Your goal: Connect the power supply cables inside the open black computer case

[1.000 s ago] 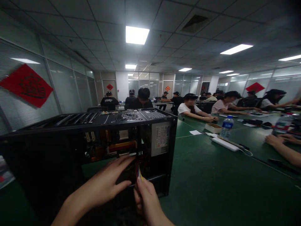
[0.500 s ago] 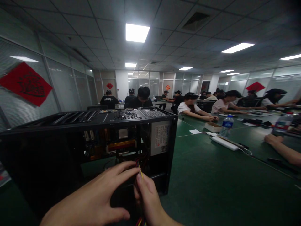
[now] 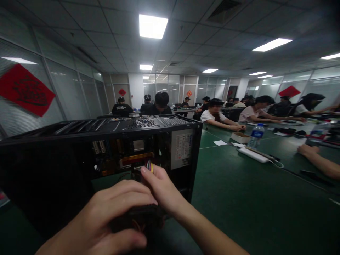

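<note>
Computer case (image 3: 114, 125), power supply (image 3: 182, 149) inside — wires (image 3: 149, 166) in pinch of right hand (image 3: 162, 187), left hand (image 3: 102, 216) curved, grip unclear

Metal case (image 3: 119, 124), plastic-coated wires (image 3: 150, 165), smooth tabletop (image 3: 228, 187)

Blue-labelled bottle (image 3: 256, 134), small open box (image 3: 239, 139), red diamond decoration (image 3: 27, 90)
</note>
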Available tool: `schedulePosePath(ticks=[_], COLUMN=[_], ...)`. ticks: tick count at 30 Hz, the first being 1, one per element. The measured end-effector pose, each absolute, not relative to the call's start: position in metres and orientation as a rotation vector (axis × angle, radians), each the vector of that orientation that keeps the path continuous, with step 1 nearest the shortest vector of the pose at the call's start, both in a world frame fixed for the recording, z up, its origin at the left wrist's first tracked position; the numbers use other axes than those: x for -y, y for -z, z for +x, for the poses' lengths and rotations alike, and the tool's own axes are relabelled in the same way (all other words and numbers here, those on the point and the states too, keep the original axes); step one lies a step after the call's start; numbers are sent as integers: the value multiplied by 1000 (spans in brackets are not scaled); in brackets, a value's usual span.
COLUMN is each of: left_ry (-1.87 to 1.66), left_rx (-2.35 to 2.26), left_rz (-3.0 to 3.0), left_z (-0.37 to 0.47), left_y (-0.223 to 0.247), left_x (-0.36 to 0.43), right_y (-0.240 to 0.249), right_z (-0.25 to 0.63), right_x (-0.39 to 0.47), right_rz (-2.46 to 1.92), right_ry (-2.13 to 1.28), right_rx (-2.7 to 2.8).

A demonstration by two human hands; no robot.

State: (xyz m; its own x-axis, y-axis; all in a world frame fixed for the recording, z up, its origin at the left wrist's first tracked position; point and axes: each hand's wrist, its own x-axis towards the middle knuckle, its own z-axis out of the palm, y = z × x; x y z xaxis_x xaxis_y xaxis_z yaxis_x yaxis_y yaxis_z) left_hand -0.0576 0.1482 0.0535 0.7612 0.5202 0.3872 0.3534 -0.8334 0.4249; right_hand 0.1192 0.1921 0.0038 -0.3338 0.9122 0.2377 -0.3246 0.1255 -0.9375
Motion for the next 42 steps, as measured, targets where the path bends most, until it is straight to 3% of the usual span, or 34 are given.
schedulePosePath(ticks=[4, 8, 10, 20, 26, 42], left_ry=[-779, -817, -788, -1232, -1160, -950], left_rx=[-814, -903, -921, -1278, -1329, -1165], left_rz=[2700, 2759, 2747, 2585, 2511, 2491], left_z=[-60, -62, -59, -67, -68, -86], left_y=[-58, -61, -61, -50, -54, -41], left_x=[-141, -140, -142, -142, -143, -139], right_y=[-13, -31, -45, -73, -63, -57], right_z=[135, 160, 167, 162, 159, 165], right_x=[-197, -180, -166, -149, -153, -159], right_rz=[-735, -986, -1011, -648, -526, -549], right_ry=[-1431, -818, -682, -813, -1062, -1181], right_rx=[1740, 2278, 2301, 2162, 2065, 1722])
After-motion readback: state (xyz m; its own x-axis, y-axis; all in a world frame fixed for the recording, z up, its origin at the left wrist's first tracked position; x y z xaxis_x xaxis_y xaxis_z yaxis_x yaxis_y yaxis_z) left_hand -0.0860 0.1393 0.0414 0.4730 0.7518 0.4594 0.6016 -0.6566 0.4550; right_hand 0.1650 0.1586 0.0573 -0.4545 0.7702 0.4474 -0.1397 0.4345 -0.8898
